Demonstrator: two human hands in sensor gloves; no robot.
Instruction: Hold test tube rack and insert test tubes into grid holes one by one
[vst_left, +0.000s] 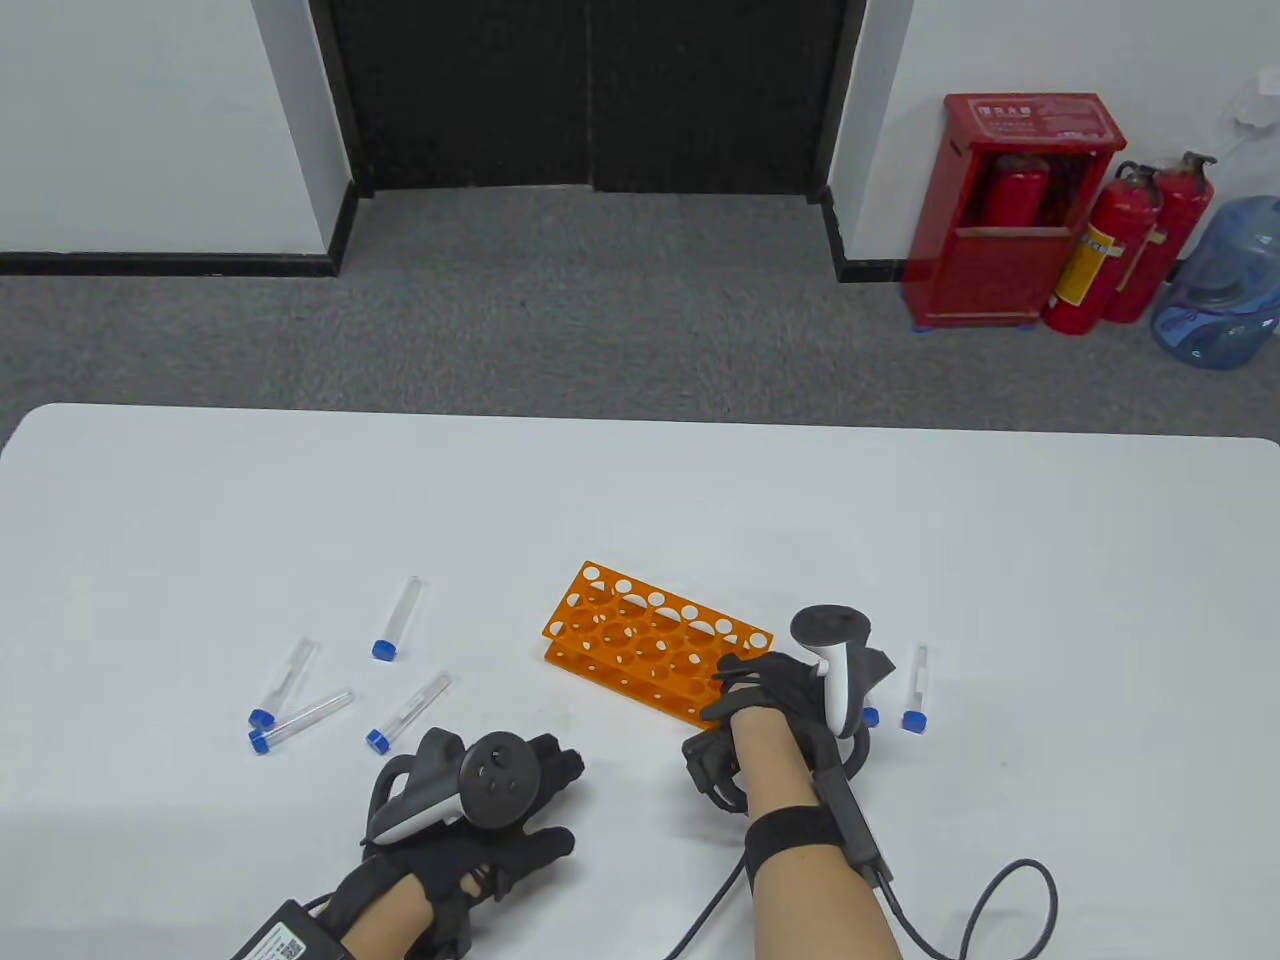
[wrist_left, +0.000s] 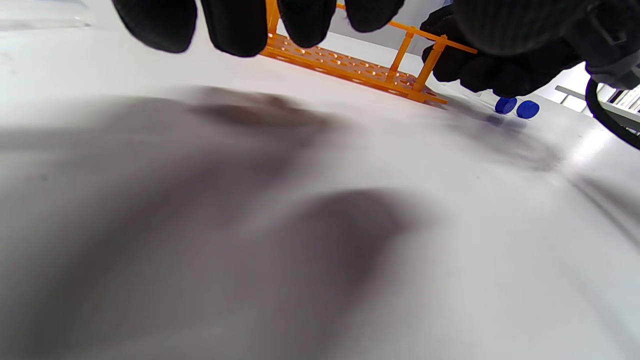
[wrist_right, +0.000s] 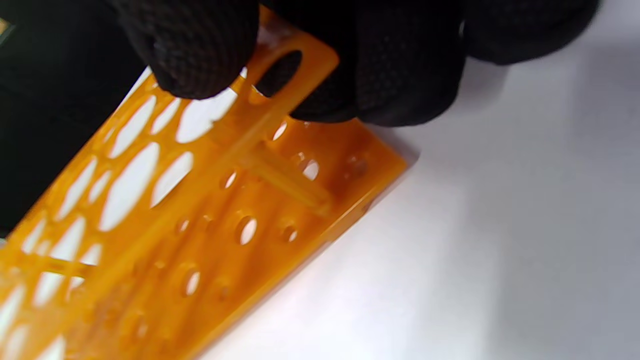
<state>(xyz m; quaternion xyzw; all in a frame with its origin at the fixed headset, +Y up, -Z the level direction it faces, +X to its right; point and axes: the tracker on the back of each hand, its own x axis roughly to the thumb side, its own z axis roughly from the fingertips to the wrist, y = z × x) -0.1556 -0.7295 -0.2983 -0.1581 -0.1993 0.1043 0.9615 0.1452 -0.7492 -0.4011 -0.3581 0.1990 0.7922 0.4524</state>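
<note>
The white table reaches its far edge in front of grey carpet; its broad far half and right side lie bare, with the things gathered in the near middle. One orange test tube rack stands there at a slant, all its holes unfilled. The right hand holds the rack's near right corner: in the right wrist view its fingers press on the top plate by a corner hole, with others curled round the edge, so this grip is closed on the rack. The left hand rests near the table's front edge, left of the rack and apart from it, its fingertips hanging spread above the surface and gripping nothing.

Six clear test tubes with blue caps lie flat. Four are left of the rack: one alone and farther back, two touching at the caps, and one just beyond the left hand. One tube lies right of the right hand, and a sixth shows only its cap beside the tracker.

Off the table stand one red cabinet with white writing too small to read, two loose fire extinguishers, and a blue water jug
</note>
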